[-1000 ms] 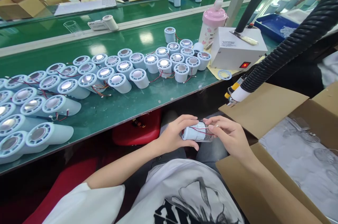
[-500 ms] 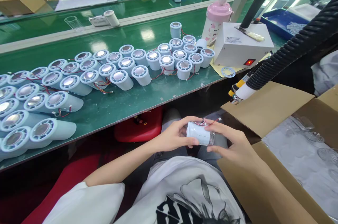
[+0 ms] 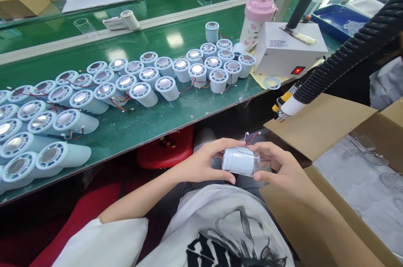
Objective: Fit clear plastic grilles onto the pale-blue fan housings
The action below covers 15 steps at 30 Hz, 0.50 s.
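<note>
Over my lap, a light-blue cylindrical housing (image 3: 236, 160) lies sideways between both hands. A clear plastic tube (image 3: 257, 161) surrounds at least its right part and sticks out past that end. My left hand (image 3: 217, 161) grips the left end, thumb at the front and fingers over the top. Around the right end, on the clear tube, my right hand (image 3: 274, 162) has its thumb and fingers closed. Thin red and white wires (image 3: 252, 137) with small white connectors rise behind the housing.
Rows of similar light-blue housings (image 3: 166, 88) with loose wires stand on the green table (image 3: 151, 122). A white box with a lit red switch (image 3: 291, 48), a pink-lidded bottle (image 3: 258, 15) and a black corrugated hose (image 3: 343, 48) are at right. An open carton (image 3: 317, 132) holds clear plastic parts.
The housing has turned, so its wires now stick up behind it instead of lying across the top. My right hand has shifted slightly right, and more of the clear tube shows.
</note>
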Each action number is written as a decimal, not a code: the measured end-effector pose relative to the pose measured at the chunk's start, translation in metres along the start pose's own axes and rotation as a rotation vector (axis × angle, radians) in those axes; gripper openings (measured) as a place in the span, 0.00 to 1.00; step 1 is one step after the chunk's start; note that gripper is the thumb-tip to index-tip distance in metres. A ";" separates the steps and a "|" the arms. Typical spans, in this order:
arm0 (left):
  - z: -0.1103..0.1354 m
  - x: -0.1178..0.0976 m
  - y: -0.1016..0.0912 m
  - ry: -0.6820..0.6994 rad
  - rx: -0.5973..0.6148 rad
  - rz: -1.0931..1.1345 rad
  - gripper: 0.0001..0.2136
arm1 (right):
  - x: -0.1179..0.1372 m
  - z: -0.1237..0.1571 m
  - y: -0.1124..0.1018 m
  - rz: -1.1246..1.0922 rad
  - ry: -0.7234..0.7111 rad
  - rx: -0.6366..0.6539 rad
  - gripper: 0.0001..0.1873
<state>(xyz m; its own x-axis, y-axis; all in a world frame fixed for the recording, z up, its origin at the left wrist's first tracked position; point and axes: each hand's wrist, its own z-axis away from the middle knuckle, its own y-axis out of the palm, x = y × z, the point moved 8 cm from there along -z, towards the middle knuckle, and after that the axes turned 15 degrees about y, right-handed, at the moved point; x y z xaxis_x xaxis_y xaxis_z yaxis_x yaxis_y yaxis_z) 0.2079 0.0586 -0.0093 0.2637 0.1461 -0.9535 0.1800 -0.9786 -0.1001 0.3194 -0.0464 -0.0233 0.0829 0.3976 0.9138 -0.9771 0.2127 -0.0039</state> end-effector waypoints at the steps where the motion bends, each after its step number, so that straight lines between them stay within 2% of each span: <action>1: 0.000 -0.001 0.000 0.008 0.003 -0.008 0.35 | -0.001 0.000 0.001 -0.021 0.013 0.014 0.21; 9: -0.001 -0.004 -0.001 0.037 0.026 -0.092 0.34 | -0.008 -0.004 0.003 -0.157 0.116 0.034 0.21; 15: -0.002 -0.009 -0.001 0.108 0.047 -0.145 0.34 | -0.017 -0.009 0.006 -0.275 0.193 0.059 0.20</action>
<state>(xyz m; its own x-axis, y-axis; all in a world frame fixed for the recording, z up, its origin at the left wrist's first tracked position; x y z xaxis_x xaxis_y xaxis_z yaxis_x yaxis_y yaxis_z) 0.2073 0.0587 -0.0003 0.3392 0.2979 -0.8923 0.1795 -0.9516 -0.2495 0.3139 -0.0438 -0.0427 0.3753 0.4953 0.7835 -0.9221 0.2858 0.2610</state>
